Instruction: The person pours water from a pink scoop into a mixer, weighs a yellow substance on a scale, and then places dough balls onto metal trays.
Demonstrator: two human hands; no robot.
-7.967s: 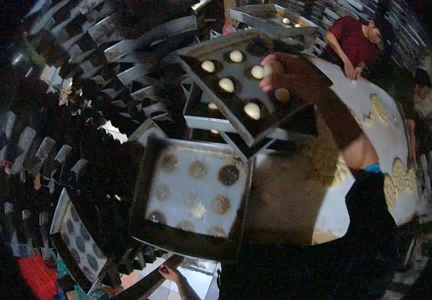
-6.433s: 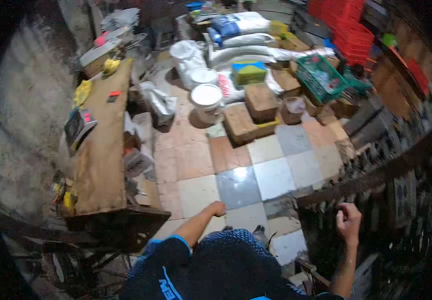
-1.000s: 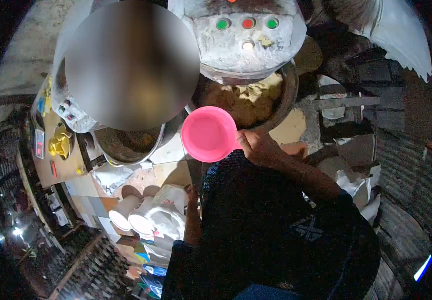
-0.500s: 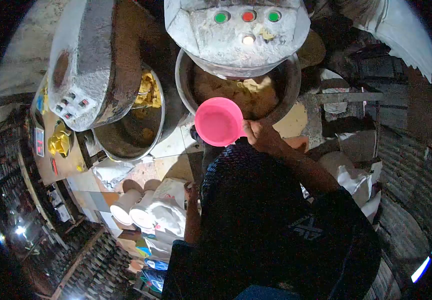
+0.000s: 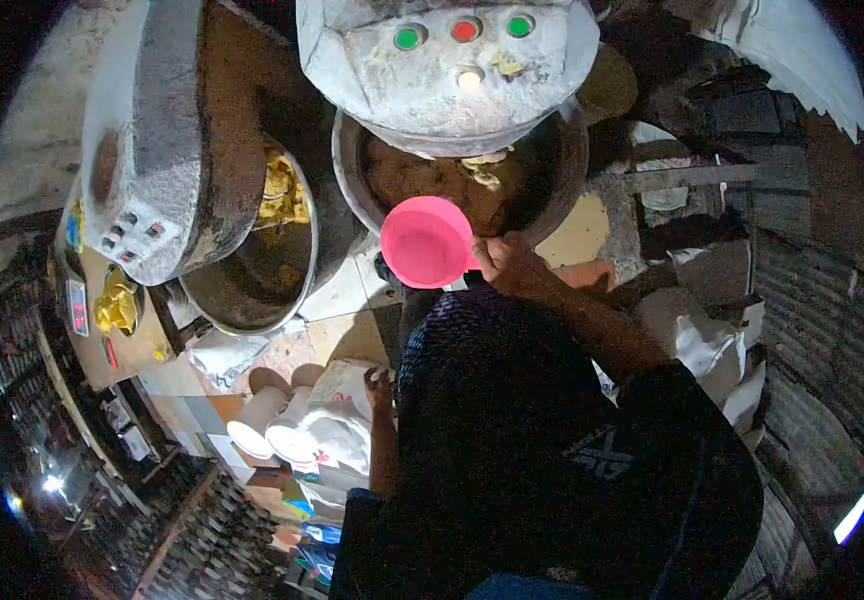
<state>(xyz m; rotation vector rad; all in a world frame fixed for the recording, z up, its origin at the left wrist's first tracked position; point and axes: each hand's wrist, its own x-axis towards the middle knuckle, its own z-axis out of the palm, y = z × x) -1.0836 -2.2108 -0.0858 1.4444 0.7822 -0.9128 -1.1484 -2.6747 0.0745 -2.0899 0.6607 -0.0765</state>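
Note:
My right hand [image 5: 504, 262] is closed round the handle of a pink plastic dipper [image 5: 426, 243]. The dipper is held at the near rim of a large metal mixer bowl [image 5: 350, 172], overlapping that rim in this view. Inside the bowl, pale dough [image 5: 485, 168] shows under the mixer head [image 5: 447, 85], which carries green and red buttons and a lit lamp. My left hand [image 5: 379, 386] is low at my side with nothing in it, its fingers loosely bent and apart, near white buckets and sacks.
A second mixer [image 5: 147, 150] stands to the left, with yellow dough [image 5: 287, 190] in its bowl. Beyond it, a wooden table [image 5: 102, 355] bears a scale [image 5: 77, 307] and a yellow bag [image 5: 117, 300]. White buckets [image 5: 250, 438] stand on the tiled floor; pale sacks [image 5: 702, 345] lie at right.
My view has shifted slightly, so the mixer appears further left. The pale dough in the bowl has changed shape and looks smaller. My left hand shows more clearly; my right still holds the dipper.

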